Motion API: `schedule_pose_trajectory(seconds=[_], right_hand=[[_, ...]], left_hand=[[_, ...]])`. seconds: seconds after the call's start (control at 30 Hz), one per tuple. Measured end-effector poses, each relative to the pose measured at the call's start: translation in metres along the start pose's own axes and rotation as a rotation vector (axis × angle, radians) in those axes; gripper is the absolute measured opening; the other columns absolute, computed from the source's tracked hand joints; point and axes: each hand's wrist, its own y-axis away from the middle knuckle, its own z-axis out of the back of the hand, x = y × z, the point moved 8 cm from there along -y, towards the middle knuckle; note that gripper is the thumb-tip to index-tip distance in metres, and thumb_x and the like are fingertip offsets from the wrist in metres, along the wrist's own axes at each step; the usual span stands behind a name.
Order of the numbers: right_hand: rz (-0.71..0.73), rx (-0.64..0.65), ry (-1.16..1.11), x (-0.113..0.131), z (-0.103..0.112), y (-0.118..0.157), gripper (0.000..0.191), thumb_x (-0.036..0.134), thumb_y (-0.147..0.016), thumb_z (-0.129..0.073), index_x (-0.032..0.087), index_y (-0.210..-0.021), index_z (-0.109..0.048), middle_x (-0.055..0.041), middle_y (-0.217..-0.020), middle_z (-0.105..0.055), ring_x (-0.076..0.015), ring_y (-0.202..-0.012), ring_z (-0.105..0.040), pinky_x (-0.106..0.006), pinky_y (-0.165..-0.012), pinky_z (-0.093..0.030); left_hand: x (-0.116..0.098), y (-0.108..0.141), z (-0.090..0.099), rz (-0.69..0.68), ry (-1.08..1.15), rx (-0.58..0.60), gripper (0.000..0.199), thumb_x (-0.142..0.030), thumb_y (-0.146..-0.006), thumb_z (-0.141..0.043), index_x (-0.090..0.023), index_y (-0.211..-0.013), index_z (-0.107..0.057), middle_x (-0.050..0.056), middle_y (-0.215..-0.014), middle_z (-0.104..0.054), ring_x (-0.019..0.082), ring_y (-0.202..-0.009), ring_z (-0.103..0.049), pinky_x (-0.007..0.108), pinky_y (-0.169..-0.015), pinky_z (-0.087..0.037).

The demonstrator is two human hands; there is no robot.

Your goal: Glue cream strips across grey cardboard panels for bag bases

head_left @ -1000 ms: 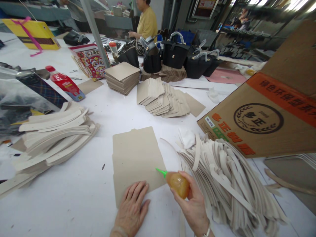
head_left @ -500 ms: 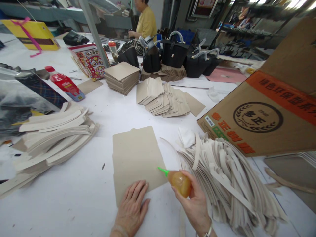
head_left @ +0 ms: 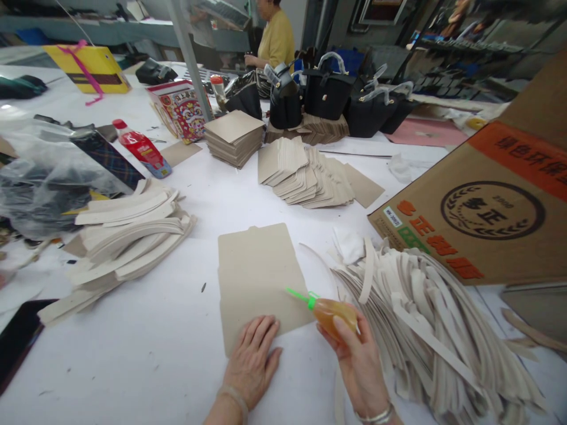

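Observation:
A flat beige cardboard piece (head_left: pixel 261 271) lies on the white table (head_left: pixel 168 378). Fingers spread slightly, my left hand (head_left: pixel 252 360) rests flat on its lower edge. My right hand (head_left: pixel 358 354) is wrapped round a soft amber squeeze bottle (head_left: pixel 334 316) with a green nozzle, which points left above the cardboard's right part. Whether the tip touches the cardboard, I cannot tell. Just right of my right hand spreads a big heap of pale strips (head_left: pixel 425 319).
Curved pale strips (head_left: pixel 137 236) lie at left, near a red bottle (head_left: pixel 142 147). Behind the cardboard are a fanned stack of cards (head_left: pixel 305 177), a square stack (head_left: pixel 233 136) and black bags (head_left: pixel 328 94). A carton (head_left: pixel 482 212) stands at right. A person in yellow (head_left: pixel 277 38) is beyond.
The view has shifted, so the scene appears farther right. My right hand has turned the bottle, its squeezed body now looks narrower and its nozzle longer. My left hand stays on the cardboard.

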Motion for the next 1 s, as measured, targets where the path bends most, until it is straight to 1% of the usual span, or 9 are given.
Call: schedule_pose_trajectory(seconds=[0.07, 0.1, 0.23, 0.33, 0.43, 0.57, 0.67, 0.8, 1.0], right_hand=[[-0.157, 0.011, -0.195, -0.006, -0.006, 0.005, 0.038, 0.035, -0.067, -0.067, 0.023, -0.102, -0.056, -0.0054, -0.108, -0.062, -0.0244, -0.098, -0.059, -0.043, -0.084, -0.049], [-0.2, 0.021, -0.238, -0.007, -0.009, 0.008, 0.036, 0.034, -0.067, -0.067, 0.022, -0.099, -0.057, -0.0056, -0.108, -0.062, -0.0247, -0.099, -0.058, -0.043, -0.084, -0.049], [-0.204, 0.092, -0.183, -0.009, -0.019, 0.024, 0.041, 0.03, -0.064, -0.07, 0.024, -0.102, -0.055, -0.005, -0.105, -0.063, -0.0253, -0.096, -0.06, -0.044, -0.082, -0.049], [-0.14, 0.153, -0.021, -0.016, -0.031, 0.035, 0.052, 0.03, -0.063, -0.072, 0.025, -0.11, -0.048, -0.0043, -0.103, -0.063, -0.0248, -0.093, -0.06, -0.044, -0.08, -0.051], [-0.02, 0.226, 0.204, -0.022, -0.05, 0.042, 0.058, 0.029, -0.061, -0.073, 0.023, -0.112, -0.046, -0.0057, -0.104, -0.062, -0.024, -0.092, -0.06, -0.04, -0.082, -0.05], [0.147, 0.289, 0.41, -0.026, -0.075, 0.05, 0.057, 0.027, -0.06, -0.072, 0.021, -0.111, -0.049, -0.0076, -0.109, -0.059, -0.0237, -0.098, -0.058, -0.035, -0.087, -0.048], [0.216, 0.304, 0.49, -0.03, -0.087, 0.053, 0.054, 0.028, -0.06, -0.071, 0.02, -0.11, -0.052, -0.0069, -0.11, -0.058, -0.0231, -0.101, -0.056, -0.035, -0.09, -0.046], [0.278, 0.308, 0.543, -0.034, -0.097, 0.053, 0.052, 0.029, -0.06, -0.071, 0.02, -0.109, -0.054, -0.0065, -0.111, -0.058, -0.0233, -0.102, -0.055, -0.037, -0.092, -0.045], [0.379, 0.278, 0.626, -0.026, -0.1, 0.052, 0.051, 0.028, -0.06, -0.07, 0.021, -0.108, -0.055, -0.0058, -0.109, -0.058, -0.0236, -0.101, -0.054, -0.039, -0.092, -0.044]], left_hand=[[-0.001, -0.003, 0.01, 0.017, 0.026, -0.037, 0.045, -0.038, -0.083, -0.046, -0.025, -0.125, -0.042, -0.003, -0.123, -0.053, 0.016, -0.114, -0.043, 0.031, -0.097, -0.032], [-0.002, -0.003, 0.016, 0.023, 0.037, -0.06, 0.043, -0.039, -0.083, -0.046, -0.025, -0.124, -0.044, -0.003, -0.121, -0.055, 0.015, -0.112, -0.044, 0.031, -0.096, -0.033], [-0.008, 0.008, 0.033, 0.042, 0.084, -0.119, 0.035, -0.025, -0.084, -0.044, -0.025, -0.119, -0.049, -0.003, -0.116, -0.059, 0.013, -0.109, -0.047, 0.03, -0.096, -0.033], [-0.005, 0.027, 0.04, 0.1, 0.128, -0.153, 0.033, -0.019, -0.083, -0.042, -0.023, -0.114, -0.053, -0.001, -0.114, -0.06, 0.014, -0.107, -0.049, 0.03, -0.094, -0.035], [0.01, 0.046, 0.042, 0.19, 0.137, -0.189, 0.033, -0.019, -0.082, -0.044, -0.02, -0.113, -0.054, 0.002, -0.112, -0.061, 0.017, -0.105, -0.051, 0.032, -0.09, -0.04], [0.027, 0.06, 0.031, 0.203, 0.149, -0.117, 0.035, -0.015, -0.081, -0.045, -0.018, -0.115, -0.052, 0.006, -0.113, -0.059, 0.018, -0.106, -0.051, 0.035, -0.091, -0.044], [0.031, 0.064, 0.023, 0.164, 0.15, -0.064, 0.037, -0.015, -0.08, -0.045, -0.016, -0.117, -0.05, 0.007, -0.115, -0.058, 0.018, -0.108, -0.05, 0.036, -0.093, -0.044], [0.033, 0.067, 0.018, 0.158, 0.163, -0.061, 0.038, -0.016, -0.081, -0.044, -0.016, -0.118, -0.049, 0.008, -0.117, -0.057, 0.019, -0.11, -0.049, 0.036, -0.094, -0.045], [0.035, 0.071, 0.013, 0.167, 0.209, -0.045, 0.039, -0.015, -0.081, -0.045, -0.018, -0.12, -0.048, 0.007, -0.118, -0.055, 0.019, -0.111, -0.048, 0.036, -0.095, -0.044]])
